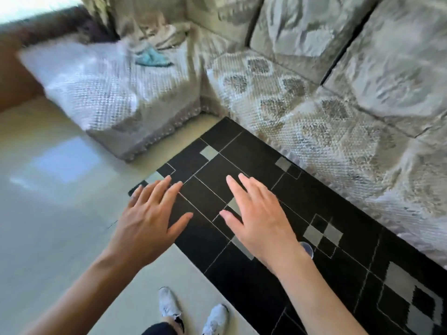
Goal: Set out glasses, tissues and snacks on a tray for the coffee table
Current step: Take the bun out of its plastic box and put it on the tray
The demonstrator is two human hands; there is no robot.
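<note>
No glasses, tissues, snacks, tray or coffee table show in the head view. My left hand (147, 216) is held out in front of me, palm down, fingers straight and spread, holding nothing. My right hand (258, 218) is beside it, also palm down with straight fingers and nothing in it. Both hover above the floor and the near corner of a black rug (285, 269).
An L-shaped sofa (302, 112) with a patterned cover runs along the back and right. A teal cloth (152, 58) lies on its left section. Pale floor tiles (55, 201) spread to the left. My two white shoes (169, 305) stand at the rug's edge.
</note>
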